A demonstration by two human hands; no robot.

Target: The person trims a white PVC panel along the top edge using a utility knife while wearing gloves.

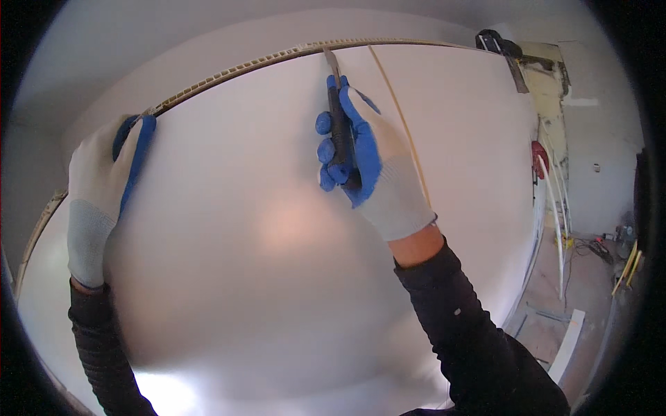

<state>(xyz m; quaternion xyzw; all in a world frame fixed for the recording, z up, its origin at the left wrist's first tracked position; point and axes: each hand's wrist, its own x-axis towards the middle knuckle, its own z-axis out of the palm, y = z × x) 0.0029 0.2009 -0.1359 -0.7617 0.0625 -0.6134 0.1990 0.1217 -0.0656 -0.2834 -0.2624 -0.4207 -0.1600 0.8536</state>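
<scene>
Mid-trim on the white panel (277,229), lying flat and filling the view. Right hand (368,163) clamped on the utility knife (338,118), blade near the far hollow edge, probably touching. Left hand (104,184) gripping that edge. Next: steady straight pull.

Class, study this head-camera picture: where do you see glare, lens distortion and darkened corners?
Head view: glare spots sit on the glossy white panel, a bright one at its lower edge and a softer pinkish one near the middle; fisheye distortion bows the panel's cut top edge into an arc; black vignetting rings the corners; the right hand holding the utility knife looks sharp.
</scene>
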